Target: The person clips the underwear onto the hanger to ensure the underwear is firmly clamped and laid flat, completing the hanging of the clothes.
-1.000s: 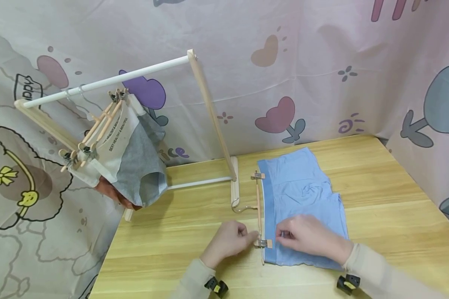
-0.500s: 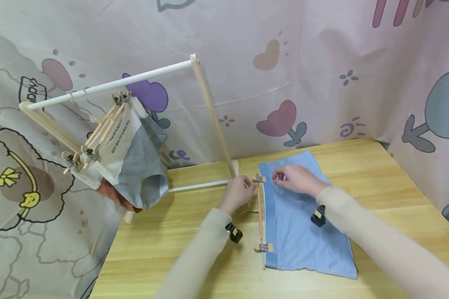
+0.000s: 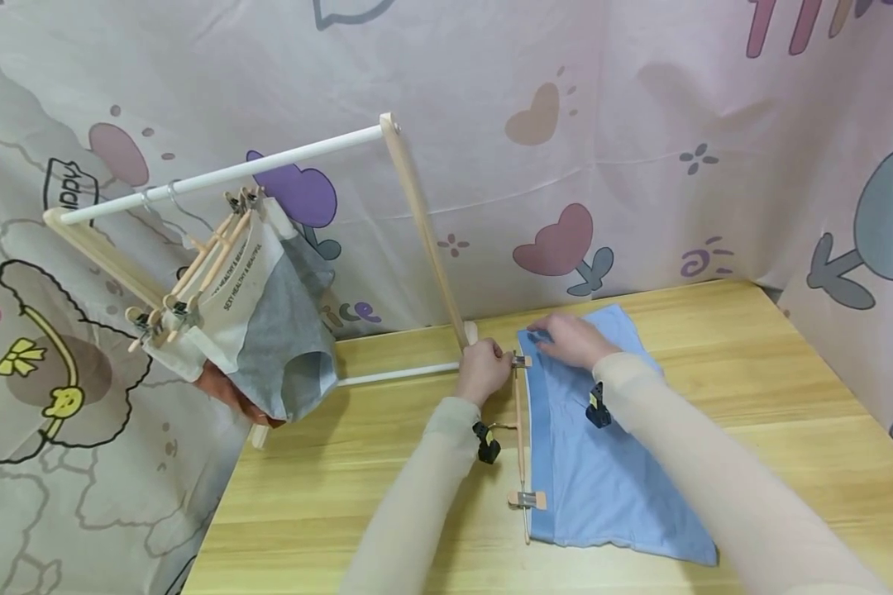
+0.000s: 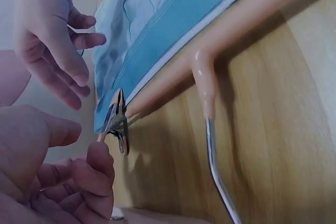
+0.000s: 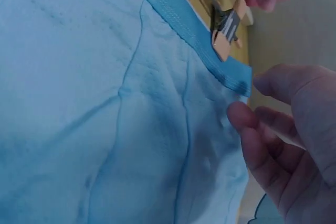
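Light blue boxer briefs [image 3: 603,446] lie on the table, their darker waistband clipped to a wooden hanger [image 3: 521,421] with a metal hook. My left hand [image 3: 485,370] is at the hanger's far clip [image 4: 116,116]; its loosely curled fingers [image 4: 100,163] come right up to the clip's handle, thumb apart. Over the far end of the waistband [image 5: 178,24] is my right hand [image 3: 569,339]. In the right wrist view, its thumb and forefinger stand apart at the waistband's corner, with no cloth pinched. The near clip [image 3: 527,500] grips the waistband's other end.
A rack with a white rail [image 3: 223,173] and wooden posts [image 3: 424,223] stands at the back left. On it hang grey-and-white underwear [image 3: 268,322] and a rust-red piece [image 3: 231,388], clipped to hangers. A printed cloth [image 3: 640,99] hangs behind the table [image 3: 774,397].
Both hands have moved from the near clip to the far clip, away from me. The right hand has since come closer to the waistband. The lower edge of the briefs now lies spread out flatter.
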### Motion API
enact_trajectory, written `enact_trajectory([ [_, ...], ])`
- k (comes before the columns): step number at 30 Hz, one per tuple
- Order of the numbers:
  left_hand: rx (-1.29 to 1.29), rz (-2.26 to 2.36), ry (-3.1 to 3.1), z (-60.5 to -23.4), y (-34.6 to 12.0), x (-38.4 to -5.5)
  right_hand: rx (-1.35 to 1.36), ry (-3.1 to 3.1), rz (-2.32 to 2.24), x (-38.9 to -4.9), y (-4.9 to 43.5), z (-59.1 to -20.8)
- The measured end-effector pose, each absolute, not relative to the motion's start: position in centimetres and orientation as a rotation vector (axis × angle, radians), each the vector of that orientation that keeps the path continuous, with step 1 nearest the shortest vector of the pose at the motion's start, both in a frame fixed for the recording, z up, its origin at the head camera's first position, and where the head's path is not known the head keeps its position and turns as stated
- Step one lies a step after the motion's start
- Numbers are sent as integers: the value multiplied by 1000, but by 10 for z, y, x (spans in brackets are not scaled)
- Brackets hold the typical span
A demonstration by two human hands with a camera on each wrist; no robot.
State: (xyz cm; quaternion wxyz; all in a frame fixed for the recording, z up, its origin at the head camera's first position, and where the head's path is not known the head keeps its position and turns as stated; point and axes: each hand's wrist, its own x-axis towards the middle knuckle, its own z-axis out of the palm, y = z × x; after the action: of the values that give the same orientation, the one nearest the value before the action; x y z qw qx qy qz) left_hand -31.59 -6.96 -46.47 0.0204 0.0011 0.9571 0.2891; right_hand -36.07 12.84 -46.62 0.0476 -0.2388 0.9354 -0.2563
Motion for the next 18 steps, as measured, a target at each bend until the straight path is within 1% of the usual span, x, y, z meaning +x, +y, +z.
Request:
enact_trajectory([
  [14,-53,920,2885,-470,-66,-323,-748,2831,-689,-372,113,-476],
  [15,-53,939,2886,-482,-68,-327,-750,2842,-683,-371,112,-476],
  [17,-81,970,2842,-485,-69,-331,-755,2864,-671,-371,110,-477],
  [18,-84,968,2844,-494,-70,-335,-760,2876,-663,-371,109,-477],
])
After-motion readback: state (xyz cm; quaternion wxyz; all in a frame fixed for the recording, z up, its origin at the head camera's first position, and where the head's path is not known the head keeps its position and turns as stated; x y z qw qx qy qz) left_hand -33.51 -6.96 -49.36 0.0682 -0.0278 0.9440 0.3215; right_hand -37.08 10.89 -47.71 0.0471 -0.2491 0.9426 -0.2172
